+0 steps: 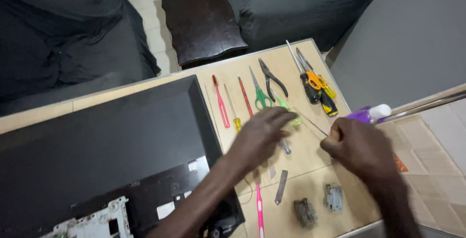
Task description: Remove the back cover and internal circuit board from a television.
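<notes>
We see a black monitor (107,141), back up, filling the tabletop's (310,180) left half. Our left hand (259,138), fingers spread, lies over the tool row near the green screwdriver (286,108). Right hand (361,148), fisted on a thin metal rod (314,125) near the right edge; we judge tool-picking, with little free room.

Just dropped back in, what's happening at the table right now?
A person works at a wooden table laid out with hand tools. The right hand is closed around a thin metal tool. The left hand reaches over the row of screwdrivers, its fingers by the green-handled tool. A flat black screen lies face down alongside, its lower back cover off.
</notes>
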